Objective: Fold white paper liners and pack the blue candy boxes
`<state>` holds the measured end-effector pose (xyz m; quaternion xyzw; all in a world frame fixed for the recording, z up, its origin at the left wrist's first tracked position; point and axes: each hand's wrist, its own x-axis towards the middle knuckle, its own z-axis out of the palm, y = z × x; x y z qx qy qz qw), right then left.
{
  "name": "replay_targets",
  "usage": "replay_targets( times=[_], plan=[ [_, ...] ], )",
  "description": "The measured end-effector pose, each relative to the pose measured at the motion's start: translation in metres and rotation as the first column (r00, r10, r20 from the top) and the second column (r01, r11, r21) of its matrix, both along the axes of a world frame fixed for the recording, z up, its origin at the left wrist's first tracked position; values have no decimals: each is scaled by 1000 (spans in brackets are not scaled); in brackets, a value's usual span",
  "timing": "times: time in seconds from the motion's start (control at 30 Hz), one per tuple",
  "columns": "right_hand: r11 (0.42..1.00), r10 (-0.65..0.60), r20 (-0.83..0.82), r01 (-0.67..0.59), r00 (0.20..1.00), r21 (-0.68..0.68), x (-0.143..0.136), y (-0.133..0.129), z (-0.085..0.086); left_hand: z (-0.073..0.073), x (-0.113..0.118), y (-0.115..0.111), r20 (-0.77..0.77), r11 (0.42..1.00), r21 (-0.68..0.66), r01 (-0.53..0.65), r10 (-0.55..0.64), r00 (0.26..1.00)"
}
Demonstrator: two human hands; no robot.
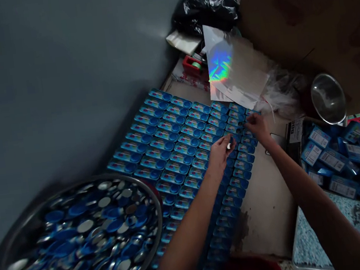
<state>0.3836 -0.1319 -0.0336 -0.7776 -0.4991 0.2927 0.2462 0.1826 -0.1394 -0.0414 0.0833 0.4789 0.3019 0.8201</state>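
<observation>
Rows of small blue tins [171, 142] with printed tops and a round blue disc at one end cover the table. My left hand [219, 152] is above these rows, its fingers curled around a small round lid [229, 146] that shows a pale, shiny side. Farther right, my right hand [257, 126] reaches down to the tins near the far right corner of the rows. Its fingertips are pinched together close to a tin top, and whatever they hold is too small and dark to make out.
At the lower left stands a large metal bowl [159, 216] of blue and silver round lids. On the right are a box of blue packs [337, 159], a tray of pale blue bits [311, 241] and a steel bowl [328, 97]. Shiny sheets [224, 68] and a red tape dispenser [191, 66] lie behind.
</observation>
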Motion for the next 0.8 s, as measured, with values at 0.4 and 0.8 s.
replay_targets(
  times=[0.4, 0.8],
  plan=[
    [828, 380, 449, -81, 809, -555, -9, 76, 19, 2, -32, 18, 81, 997, 2, 82, -82, 993],
    [917, 396, 37, -397, 918, 44, -69, -57, 27, 0, -17, -20, -19, 992, -1, 128, -128, 992]
  ],
)
